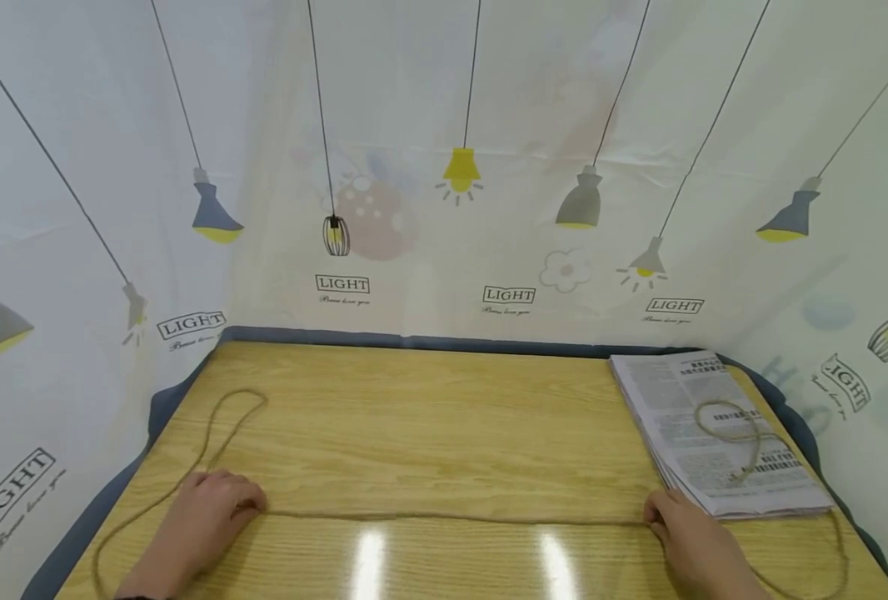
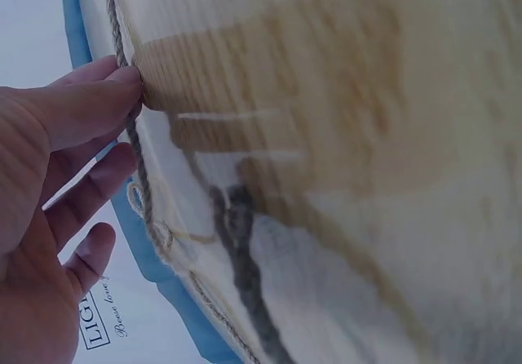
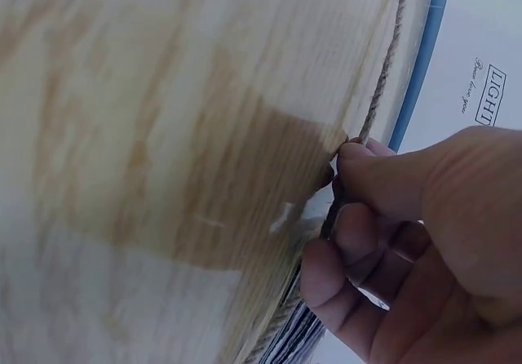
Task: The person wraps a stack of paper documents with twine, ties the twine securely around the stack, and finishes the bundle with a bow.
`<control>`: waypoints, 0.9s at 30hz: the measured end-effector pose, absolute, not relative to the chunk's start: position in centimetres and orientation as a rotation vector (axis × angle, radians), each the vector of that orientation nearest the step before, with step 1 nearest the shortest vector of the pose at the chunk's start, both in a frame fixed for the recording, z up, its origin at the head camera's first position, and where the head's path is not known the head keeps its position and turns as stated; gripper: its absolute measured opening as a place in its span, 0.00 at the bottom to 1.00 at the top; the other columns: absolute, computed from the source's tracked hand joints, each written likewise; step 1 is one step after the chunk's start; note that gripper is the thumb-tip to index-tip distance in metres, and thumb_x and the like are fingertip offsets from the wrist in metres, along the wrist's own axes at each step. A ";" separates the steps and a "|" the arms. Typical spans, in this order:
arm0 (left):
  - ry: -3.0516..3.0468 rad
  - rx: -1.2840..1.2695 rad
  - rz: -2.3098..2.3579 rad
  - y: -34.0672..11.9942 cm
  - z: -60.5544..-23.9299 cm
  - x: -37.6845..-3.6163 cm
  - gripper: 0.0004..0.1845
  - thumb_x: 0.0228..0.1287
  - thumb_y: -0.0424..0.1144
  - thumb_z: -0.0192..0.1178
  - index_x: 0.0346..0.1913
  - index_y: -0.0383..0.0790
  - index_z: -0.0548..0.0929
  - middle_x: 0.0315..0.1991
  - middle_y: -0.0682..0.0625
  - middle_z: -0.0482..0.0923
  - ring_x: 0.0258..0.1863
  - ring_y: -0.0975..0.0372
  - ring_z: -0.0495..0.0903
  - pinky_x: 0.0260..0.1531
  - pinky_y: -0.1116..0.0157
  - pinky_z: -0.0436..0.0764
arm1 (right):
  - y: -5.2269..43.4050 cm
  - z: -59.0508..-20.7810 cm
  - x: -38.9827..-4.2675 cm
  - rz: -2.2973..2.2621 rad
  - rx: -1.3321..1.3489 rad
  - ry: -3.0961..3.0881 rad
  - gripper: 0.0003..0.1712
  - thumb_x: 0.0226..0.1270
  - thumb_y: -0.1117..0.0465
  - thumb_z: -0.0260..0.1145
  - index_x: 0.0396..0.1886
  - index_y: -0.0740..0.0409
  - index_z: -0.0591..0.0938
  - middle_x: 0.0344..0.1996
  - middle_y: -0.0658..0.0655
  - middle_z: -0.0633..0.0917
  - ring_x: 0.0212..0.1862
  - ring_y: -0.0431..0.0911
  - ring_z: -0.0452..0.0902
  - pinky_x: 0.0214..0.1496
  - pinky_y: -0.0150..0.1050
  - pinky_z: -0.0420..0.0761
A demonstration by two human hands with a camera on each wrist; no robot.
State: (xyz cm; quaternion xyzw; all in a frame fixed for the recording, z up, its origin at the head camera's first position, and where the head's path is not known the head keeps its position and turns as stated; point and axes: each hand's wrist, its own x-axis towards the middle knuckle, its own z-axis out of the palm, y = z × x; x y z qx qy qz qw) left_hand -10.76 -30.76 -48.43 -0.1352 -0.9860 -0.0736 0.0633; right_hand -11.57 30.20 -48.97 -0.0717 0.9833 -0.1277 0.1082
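A thin twisted brown rope (image 1: 444, 516) runs nearly straight from side to side across the front of the wooden table. Its left part is pinched between thumb and forefinger of my left hand (image 1: 207, 518), whose other fingers are spread loosely in the left wrist view (image 2: 61, 160). My right hand (image 1: 695, 537) pinches the rope's right part, the thumb against the forefinger in the right wrist view (image 3: 416, 233). Beyond the left hand, slack rope (image 1: 215, 417) lies in a narrow loop on the table. Past the right hand, the other slack end (image 1: 725, 405) curls over folded newspapers.
A stack of folded newspapers (image 1: 684, 408) lies at the table's right back corner, close to my right hand. The wooden table (image 1: 429, 417) has a dark blue cloth border (image 1: 406, 341) along its back edge. A white curtain (image 1: 429, 83) printed with lamps surrounds it.
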 end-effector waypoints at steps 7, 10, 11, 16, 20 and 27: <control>-3.016 -0.413 -0.266 -30.7 -48.3 -10.8 0.13 0.48 0.42 0.74 0.26 0.68 0.82 0.31 0.71 0.81 0.37 0.65 0.80 0.43 0.55 0.70 | 30.2 -48.8 -11.4 -0.374 -0.202 2.901 0.11 0.64 0.67 0.66 0.33 0.47 0.75 0.35 0.46 0.77 0.32 0.36 0.71 0.31 0.35 0.72; -3.016 -0.426 -0.293 -30.8 -48.4 -10.8 0.13 0.49 0.42 0.74 0.27 0.68 0.82 0.31 0.71 0.80 0.38 0.65 0.80 0.44 0.52 0.72 | 30.2 -48.7 -11.4 -0.383 -0.202 2.908 0.10 0.64 0.67 0.66 0.34 0.47 0.75 0.35 0.46 0.76 0.33 0.36 0.72 0.31 0.35 0.72; -3.012 -0.432 -0.298 -30.8 -48.4 -10.9 0.13 0.49 0.42 0.74 0.27 0.68 0.82 0.31 0.72 0.80 0.38 0.65 0.80 0.44 0.52 0.72 | 30.2 -48.7 -11.4 -0.387 -0.201 2.907 0.10 0.64 0.67 0.66 0.34 0.47 0.75 0.35 0.45 0.76 0.33 0.36 0.72 0.31 0.35 0.72; -2.977 -0.442 -0.291 -30.8 -48.7 -10.9 0.14 0.50 0.41 0.73 0.26 0.68 0.80 0.31 0.72 0.79 0.37 0.67 0.79 0.41 0.56 0.72 | 30.2 -48.6 -11.5 -0.378 -0.200 2.911 0.10 0.65 0.66 0.65 0.32 0.46 0.75 0.33 0.46 0.76 0.32 0.37 0.70 0.31 0.36 0.71; -2.998 -0.402 -0.288 -30.9 -48.9 -10.8 0.15 0.54 0.39 0.70 0.25 0.66 0.77 0.29 0.73 0.75 0.36 0.68 0.77 0.40 0.57 0.70 | 30.4 -48.7 -11.4 -0.365 -0.197 2.913 0.10 0.66 0.65 0.64 0.30 0.46 0.74 0.31 0.46 0.75 0.31 0.38 0.68 0.31 0.37 0.70; -3.035 -0.384 -0.295 -31.0 -48.9 -10.7 0.15 0.57 0.39 0.69 0.25 0.65 0.76 0.28 0.72 0.73 0.33 0.70 0.73 0.38 0.58 0.70 | 30.7 -48.8 -11.3 -0.352 -0.186 2.900 0.11 0.66 0.66 0.64 0.29 0.47 0.72 0.29 0.47 0.72 0.30 0.39 0.64 0.31 0.37 0.67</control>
